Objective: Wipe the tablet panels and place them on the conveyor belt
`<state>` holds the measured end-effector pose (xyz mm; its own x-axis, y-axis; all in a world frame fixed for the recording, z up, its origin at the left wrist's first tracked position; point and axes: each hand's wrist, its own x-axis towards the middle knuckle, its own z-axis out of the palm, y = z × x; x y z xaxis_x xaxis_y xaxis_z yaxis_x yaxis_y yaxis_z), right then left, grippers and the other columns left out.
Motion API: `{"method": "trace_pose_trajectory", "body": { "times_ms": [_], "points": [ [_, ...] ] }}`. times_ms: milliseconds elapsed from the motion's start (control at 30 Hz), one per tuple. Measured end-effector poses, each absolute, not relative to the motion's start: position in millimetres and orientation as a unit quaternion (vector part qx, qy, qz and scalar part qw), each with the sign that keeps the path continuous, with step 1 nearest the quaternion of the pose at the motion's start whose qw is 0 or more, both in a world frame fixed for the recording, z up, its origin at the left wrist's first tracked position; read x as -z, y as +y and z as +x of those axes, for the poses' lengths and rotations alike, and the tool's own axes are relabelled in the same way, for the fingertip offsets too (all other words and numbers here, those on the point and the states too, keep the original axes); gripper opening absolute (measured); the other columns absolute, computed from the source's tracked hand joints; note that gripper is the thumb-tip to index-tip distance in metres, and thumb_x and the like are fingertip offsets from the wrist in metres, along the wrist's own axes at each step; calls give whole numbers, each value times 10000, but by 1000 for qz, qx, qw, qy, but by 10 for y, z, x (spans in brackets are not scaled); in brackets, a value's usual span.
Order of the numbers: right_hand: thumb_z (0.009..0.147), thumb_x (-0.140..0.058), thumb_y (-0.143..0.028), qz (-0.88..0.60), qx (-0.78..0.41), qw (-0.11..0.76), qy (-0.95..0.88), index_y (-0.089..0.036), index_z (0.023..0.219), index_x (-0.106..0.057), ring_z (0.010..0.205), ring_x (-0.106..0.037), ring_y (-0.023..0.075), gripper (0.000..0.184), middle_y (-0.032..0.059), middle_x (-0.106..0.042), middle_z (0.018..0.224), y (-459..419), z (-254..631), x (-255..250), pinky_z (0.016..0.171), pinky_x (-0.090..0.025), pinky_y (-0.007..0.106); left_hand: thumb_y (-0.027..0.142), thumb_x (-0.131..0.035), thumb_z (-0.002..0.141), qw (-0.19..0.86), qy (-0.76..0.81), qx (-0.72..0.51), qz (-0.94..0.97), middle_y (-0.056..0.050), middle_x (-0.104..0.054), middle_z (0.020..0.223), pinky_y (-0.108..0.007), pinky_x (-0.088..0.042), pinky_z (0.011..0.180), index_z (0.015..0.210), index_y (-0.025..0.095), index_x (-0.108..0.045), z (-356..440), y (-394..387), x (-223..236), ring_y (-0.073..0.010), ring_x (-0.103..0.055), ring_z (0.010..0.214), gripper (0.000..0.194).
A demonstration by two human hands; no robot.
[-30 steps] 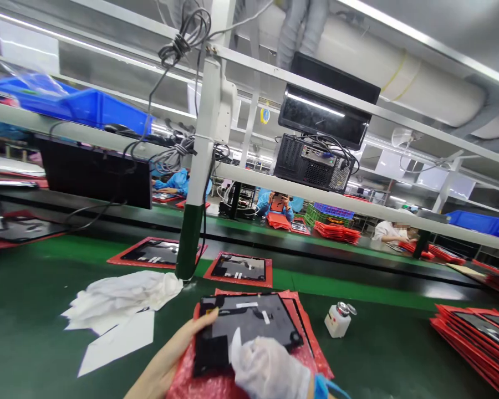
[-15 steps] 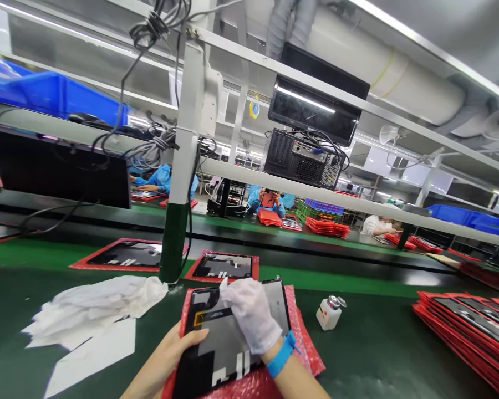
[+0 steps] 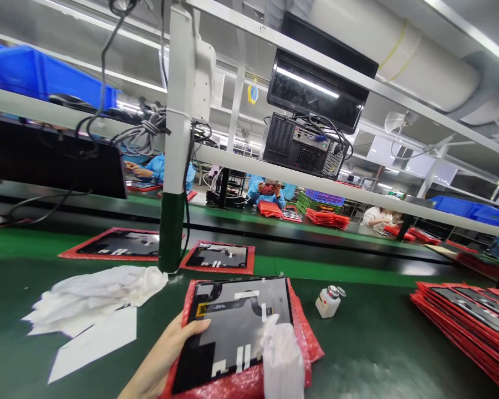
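Inside the closed left grip (image 3: 172, 346), under its thumb (image 3: 197, 328), one edge of the dark panel (image 3: 233, 324).

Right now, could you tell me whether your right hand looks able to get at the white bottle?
Probably yes: the gloved right hand is at the panel, with only red wrap and green tabletop between it and the white bottle.

Two flat dark rectangular panels (image 3: 219, 256) on red bubble wrap lie beside one green-based white post (image 3: 171, 230); a third such panel (image 3: 235, 324) is held. One small white metal-lidded bottle (image 3: 327, 305), one crumpled white cloth heap (image 3: 95, 293), one black computer tower (image 3: 305, 147).
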<state>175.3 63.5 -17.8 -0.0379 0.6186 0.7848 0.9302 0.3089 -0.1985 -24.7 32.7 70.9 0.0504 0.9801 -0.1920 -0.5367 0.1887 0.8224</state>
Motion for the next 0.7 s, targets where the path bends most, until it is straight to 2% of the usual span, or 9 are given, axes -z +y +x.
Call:
{"method": "trace_pose_trajectory", "body": {
  "times_ms": [100, 167, 233, 267, 433, 467, 567, 633, 700],
  "points": [
    [891, -486, -70, -508, 144, 385, -757, -163, 1047, -653, 521, -560, 155, 247, 21, -598, 631, 575, 1402, -44, 469, -485, 249, 162, -858, 525, 670, 387, -562, 294, -53, -787, 766, -339, -593, 576, 1218, 176, -633, -220, 309, -756, -284, -749, 657, 728],
    [894, -491, -73, -457, 97, 371, -802, -195, 1049, -654, 721, -634, 155, 255, 27, -670, 802, 550, 1272, -260, 667, -551, 251, 147, -843, 543, 672, 384, -558, 299, -55, -783, 760, -339, -591, 563, 1204, 169, -632, -202, 304, -776, -288, -749, 665, 694],
    [893, -491, -57, -409, 46, 367, -834, -216, 1034, -657, 839, -643, 134, 270, 8, -686, 896, 515, 1292, -429, 797, -539, 238, 127, -829, 548, 670, 385, -561, 296, -51, -774, 736, -339, -593, 566, 1150, 160, -646, -195, 307, -773, -287, -748, 665, 631],
    [889, -483, -40, -394, 24, 367, -842, -215, 1003, -661, 840, -643, 123, 274, 1, -686, 892, 490, 1359, -481, 805, -532, 227, 117, -822, 549, 669, 389, -561, 294, -45, -767, 716, -341, -594, 562, 1121, 157, -652, -196, 311, -766, -281, -744, 646, 598],
    [866, -439, -3, -429, -23, 429, -795, -189, 770, -642, 689, -624, 124, 293, 10, -642, 745, 312, 2034, -569, 652, -539, 219, 107, -811, 546, 670, 390, -561, 292, -39, -756, 706, -341, -597, 556, 1058, 159, -650, -197, 420, -799, -254, -728, 589, 539],
    [878, -430, -19, -437, -25, 450, -778, -190, 798, -653, 665, -618, 127, 292, 16, -640, 749, 281, 2183, -587, 605, -534, 219, 104, -813, 539, 671, 384, -562, 295, -39, -755, 710, -344, -598, 558, 1039, 165, -652, -186, 478, -838, -259, -731, 598, 528],
    [937, -376, -79, -448, -6, 489, -749, -188, 1045, -670, 549, -581, 127, 332, 23, -637, 740, 271, 2528, -637, 442, -478, 216, 73, -804, 521, 676, 379, -552, 307, -13, -714, 614, -322, -578, 493, 886, 173, -656, -107, 741, -1012, -244, -707, 531, 407],
    [967, -341, -108, -456, 57, 466, -756, -201, 1144, -656, 468, -531, 130, 373, 3, -599, 651, 359, 2614, -633, 385, -444, 225, 42, -789, 516, 680, 380, -542, 314, 8, -670, 540, -288, -546, 431, 791, 171, -639, -7, 961, -1134, -207, -659, 439, 339],
    [979, -342, -118, -466, 151, 411, -769, -230, 1158, -666, 431, -489, 131, 387, -18, -545, 570, 498, 2579, -594, 391, -448, 229, 20, -775, 516, 686, 377, -534, 320, 21, -641, 499, -279, -534, 410, 753, 167, -628, 119, 1169, -1223, -190, -630, 394, 315]
  ]
}}
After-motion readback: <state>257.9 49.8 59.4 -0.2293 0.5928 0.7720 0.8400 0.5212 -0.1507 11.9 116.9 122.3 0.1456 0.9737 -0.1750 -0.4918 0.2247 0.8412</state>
